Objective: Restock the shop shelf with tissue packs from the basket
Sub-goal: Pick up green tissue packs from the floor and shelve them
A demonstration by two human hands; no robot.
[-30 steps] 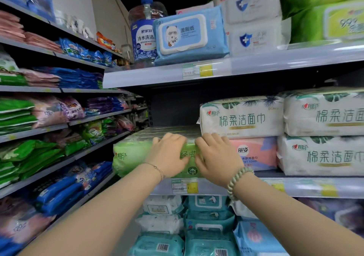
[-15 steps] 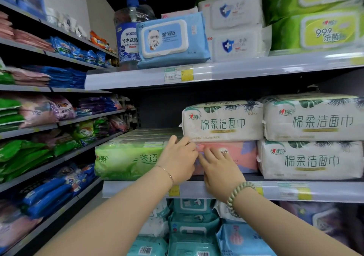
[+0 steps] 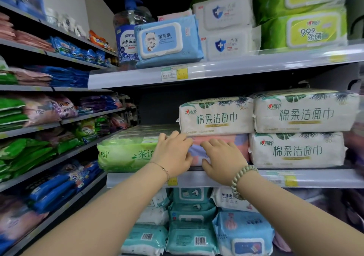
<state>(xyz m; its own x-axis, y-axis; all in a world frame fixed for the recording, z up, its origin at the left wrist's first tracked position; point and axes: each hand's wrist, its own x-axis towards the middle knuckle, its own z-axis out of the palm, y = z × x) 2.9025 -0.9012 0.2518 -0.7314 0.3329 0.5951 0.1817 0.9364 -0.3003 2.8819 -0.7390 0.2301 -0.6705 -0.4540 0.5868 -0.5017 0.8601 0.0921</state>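
Observation:
A green tissue pack [image 3: 126, 153] lies on the middle shelf [image 3: 137, 179], at its left end. My left hand [image 3: 173, 155] rests flat against the pack's right end, fingers straight. My right hand [image 3: 222, 161] presses with straight fingers on the front of a pink and blue pack [image 3: 239, 143] beside it. That pink pack lies under a white facial-towel pack [image 3: 216, 116]. No basket is in view.
Two more white packs [image 3: 303, 129] are stacked at the right of the same shelf. Wet-wipe packs [image 3: 169, 41] and a blue bottle [image 3: 128, 37] stand on the shelf above; teal and blue wipe packs [image 3: 191, 234] fill the shelf below. A side rack [image 3: 49, 118] runs along the left.
Both hands have slid right, from the front of the green pack to its right end and the pink pack. The green pack now sits further in on the shelf.

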